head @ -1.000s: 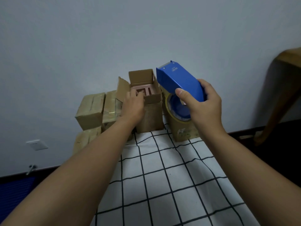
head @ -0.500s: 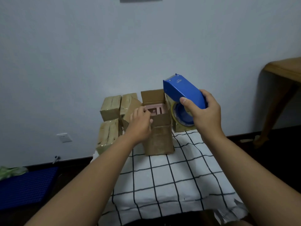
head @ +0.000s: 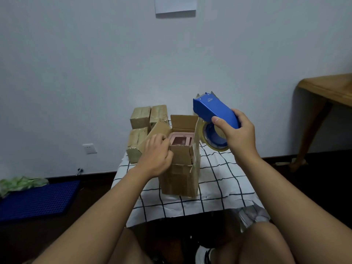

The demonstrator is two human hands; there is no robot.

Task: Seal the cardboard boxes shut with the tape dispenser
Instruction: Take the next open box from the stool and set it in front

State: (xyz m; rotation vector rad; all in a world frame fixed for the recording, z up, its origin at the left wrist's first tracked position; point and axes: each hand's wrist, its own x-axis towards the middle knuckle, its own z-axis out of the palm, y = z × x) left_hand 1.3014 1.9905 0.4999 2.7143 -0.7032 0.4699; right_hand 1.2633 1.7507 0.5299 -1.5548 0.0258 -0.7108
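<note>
Pale grey wall fills the background, with a white sheet of paper (head: 175, 5) stuck high up and a white wall socket (head: 89, 148) low on the left. Below it stands a small table (head: 219, 178) covered in a white cloth with a dark grid pattern. An open cardboard box (head: 181, 168) stands upright on the cloth near the middle, its flaps raised, with a pink object (head: 181, 141) showing inside. Behind it and to the left, three taped boxes (head: 141, 119) sit stacked together at the table's far left corner.

The left hand (head: 156, 157) rests on the open box's left side, fingers curled over the edge by the left flap. The right hand (head: 236, 136) is closed around the blue tape dispenser (head: 215, 113), holding it in the air just right of the box and above the table, nose pointing up and away. A roll of clear yellowish tape (head: 213, 140) sits in the dispenser's underside, close to the box's right flap; whether they touch is unclear.

On the floor at left lies a blue perforated mat (head: 38, 199) with a crumpled green bag (head: 21, 182) at its far edge. A wooden table (head: 327, 88) edge juts in from the right. The person's bare knees are at the bottom.
</note>
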